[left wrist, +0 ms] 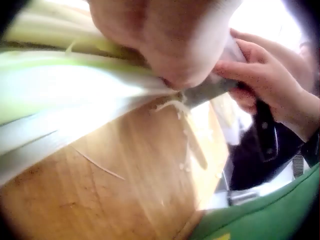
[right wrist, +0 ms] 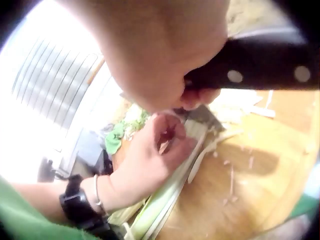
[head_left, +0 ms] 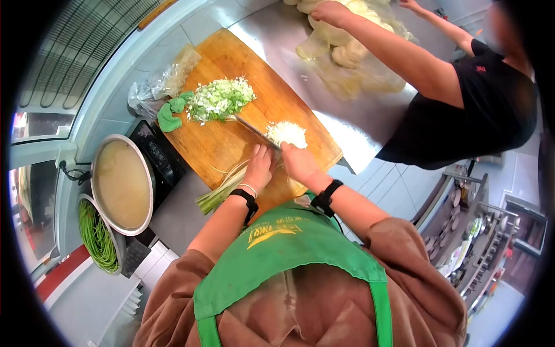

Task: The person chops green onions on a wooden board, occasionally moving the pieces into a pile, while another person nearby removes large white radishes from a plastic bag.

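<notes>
The left hand (head_left: 261, 168) lies over a bundle of pale green stalks (head_left: 215, 200) on the wooden board (head_left: 272, 75), its fingers curled onto their white ends. In the right wrist view, the left hand (right wrist: 150, 160) holds the stalks (right wrist: 159, 205) beside the blade. A knife (head_left: 254, 130) is gripped by the right hand (head_left: 299, 163); its black handle (right wrist: 265, 62) shows in the right wrist view. The blade (left wrist: 212, 92) meets the stalk ends in the left wrist view. Finely cut white pieces (head_left: 287, 134) lie just beyond the knife.
A heap of chopped greens (head_left: 219, 99) and a green cloth-like item (head_left: 169, 117) lie at the board's far left. Left of the board are a large pot of cloudy liquid (head_left: 122, 184) and a container of long greens (head_left: 97, 236). Another person (head_left: 462, 110) handles dough (head_left: 350, 52) at upper right.
</notes>
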Demonstrator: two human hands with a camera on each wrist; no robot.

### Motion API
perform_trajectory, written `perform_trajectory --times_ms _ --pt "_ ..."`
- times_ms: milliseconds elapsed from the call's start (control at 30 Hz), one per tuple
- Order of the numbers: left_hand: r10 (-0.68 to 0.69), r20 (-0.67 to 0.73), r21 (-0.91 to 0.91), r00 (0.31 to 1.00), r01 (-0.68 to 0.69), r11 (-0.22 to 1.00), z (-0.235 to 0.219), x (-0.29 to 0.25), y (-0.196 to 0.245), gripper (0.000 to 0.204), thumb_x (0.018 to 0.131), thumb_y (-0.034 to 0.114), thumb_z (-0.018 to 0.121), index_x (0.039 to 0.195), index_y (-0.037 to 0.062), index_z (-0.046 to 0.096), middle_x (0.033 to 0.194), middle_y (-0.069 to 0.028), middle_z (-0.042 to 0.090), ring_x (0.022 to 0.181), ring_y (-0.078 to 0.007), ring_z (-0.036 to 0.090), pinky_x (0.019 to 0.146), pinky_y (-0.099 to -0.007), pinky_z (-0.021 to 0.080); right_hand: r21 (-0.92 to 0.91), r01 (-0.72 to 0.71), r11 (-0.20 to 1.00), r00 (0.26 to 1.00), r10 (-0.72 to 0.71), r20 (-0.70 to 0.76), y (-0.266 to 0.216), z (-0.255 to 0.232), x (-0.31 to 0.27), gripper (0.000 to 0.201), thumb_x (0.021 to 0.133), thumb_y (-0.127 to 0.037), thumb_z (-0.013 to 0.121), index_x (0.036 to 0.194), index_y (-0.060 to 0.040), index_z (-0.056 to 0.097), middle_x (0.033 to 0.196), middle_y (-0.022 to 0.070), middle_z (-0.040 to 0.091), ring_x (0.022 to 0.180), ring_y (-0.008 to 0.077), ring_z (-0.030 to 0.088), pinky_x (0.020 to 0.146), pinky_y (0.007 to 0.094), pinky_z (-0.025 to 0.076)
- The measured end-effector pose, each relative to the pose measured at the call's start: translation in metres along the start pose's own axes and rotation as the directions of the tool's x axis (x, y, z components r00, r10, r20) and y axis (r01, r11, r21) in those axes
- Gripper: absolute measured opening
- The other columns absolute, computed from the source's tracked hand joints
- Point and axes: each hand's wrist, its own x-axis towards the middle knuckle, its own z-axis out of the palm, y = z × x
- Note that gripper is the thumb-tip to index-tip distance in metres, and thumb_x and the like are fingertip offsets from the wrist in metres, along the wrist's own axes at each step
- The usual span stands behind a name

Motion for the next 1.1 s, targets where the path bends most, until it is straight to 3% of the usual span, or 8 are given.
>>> perform_trajectory --times_ms 200,367,500,567,700,767,900,1100 --pt "-0.002 -0.051 -0.063 0.999 -0.001 0.998 -0.002 -0.002 0.008 0.019 0.081 -0.002 0.068 0.098 -0.0002 0.059 0.104 -0.0173 0.055 0.100 -0.0410 0.051 0.087 -0.0475 0.048 0.049 -0.002 0.999 0.992 -0.004 0.123 0.001 -0.021 -0.015 0.017 0.089 -0.004 0.057 0.105 0.0006 0.054 0.093 0.0258 0.069 0.083 0.0460 0.069 0.073 0.0523 0.056" --pt "-0.009 -0.014 0.005 1.000 0.009 1.000 0.005 -0.007 0.000 0.019 0.082 -0.002 0.068 0.099 -0.0005 0.059 0.103 -0.0174 0.054 0.100 -0.0410 0.051 0.087 -0.0474 0.048 0.059 0.014 0.998 1.000 -0.015 0.004 0.006 0.006 0.003 0.012 0.095 -0.010 0.056 0.101 -0.0013 0.053 0.086 0.0248 0.068 0.079 0.0465 0.067 0.071 0.0542 0.054" --pt "0.024 -0.071 -0.046 0.997 -0.027 0.999 0.000 -0.003 0.004 0.020 0.081 -0.002 0.069 0.098 -0.0006 0.058 0.102 -0.0179 0.053 0.100 -0.0407 0.051 0.087 -0.0474 0.047 0.091 0.036 0.995 0.999 -0.039 0.038 0.007 -0.015 -0.010 0.012 0.095 -0.011 0.056 0.101 -0.0013 0.053 0.087 0.0243 0.069 0.080 0.0467 0.068 0.071 0.0541 0.054" --pt "0.038 -0.086 -0.067 0.996 -0.044 0.997 0.001 -0.007 0.006 0.021 0.080 -0.002 0.070 0.098 -0.0007 0.058 0.102 -0.0180 0.053 0.100 -0.0405 0.051 0.088 -0.0474 0.047 0.006 -0.032 0.999 0.994 0.031 0.100 0.001 -0.016 -0.017 0.012 0.096 -0.012 0.056 0.101 -0.0013 0.053 0.086 0.0245 0.068 0.079 0.0470 0.067 0.072 0.0545 0.054" --pt "0.019 -0.054 -0.013 0.998 -0.020 1.000 0.000 -0.002 0.003 0.021 0.080 -0.002 0.070 0.098 -0.0008 0.058 0.103 -0.0180 0.053 0.101 -0.0405 0.051 0.089 -0.0466 0.047 0.080 -0.014 0.997 1.000 0.013 0.012 0.002 0.001 0.005 0.013 0.097 -0.013 0.056 0.102 -0.0014 0.053 0.087 0.0251 0.069 0.079 0.0472 0.067 0.072 0.0545 0.053" --pt "0.040 -0.067 -0.025 0.997 -0.042 0.999 0.000 -0.002 0.005 0.021 0.080 -0.002 0.070 0.098 -0.0006 0.058 0.103 -0.0178 0.054 0.101 -0.0405 0.051 0.089 -0.0463 0.048 0.059 0.028 0.998 1.000 -0.028 0.011 0.006 -0.006 0.001 0.015 0.088 -0.002 0.057 0.103 0.0010 0.054 0.086 0.0259 0.069 0.080 0.0464 0.069 0.069 0.0536 0.055" --pt "0.020 -0.060 -0.038 0.998 -0.023 0.999 0.000 -0.006 0.006 0.021 0.080 0.000 0.071 0.097 0.0005 0.058 0.104 -0.0171 0.054 0.101 -0.0397 0.051 0.088 -0.0455 0.048 0.075 0.017 0.997 0.996 -0.024 0.088 0.002 -0.015 -0.014 0.013 0.091 -0.005 0.056 0.102 0.0009 0.053 0.085 0.0261 0.069 0.078 0.0470 0.068 0.069 0.0537 0.055" --pt "0.085 -0.045 0.094 0.995 -0.080 0.992 -0.013 -0.006 0.015 0.028 0.079 0.005 0.076 0.100 0.0017 0.058 0.109 -0.0162 0.056 0.106 -0.0381 0.052 0.091 -0.0440 0.047 0.135 -0.008 0.991 0.998 0.017 -0.068 0.013 0.018 0.001 0.016 0.096 -0.014 0.061 0.102 -0.0021 0.053 0.086 0.0255 0.069 0.079 0.0463 0.067 0.070 0.0541 0.053"
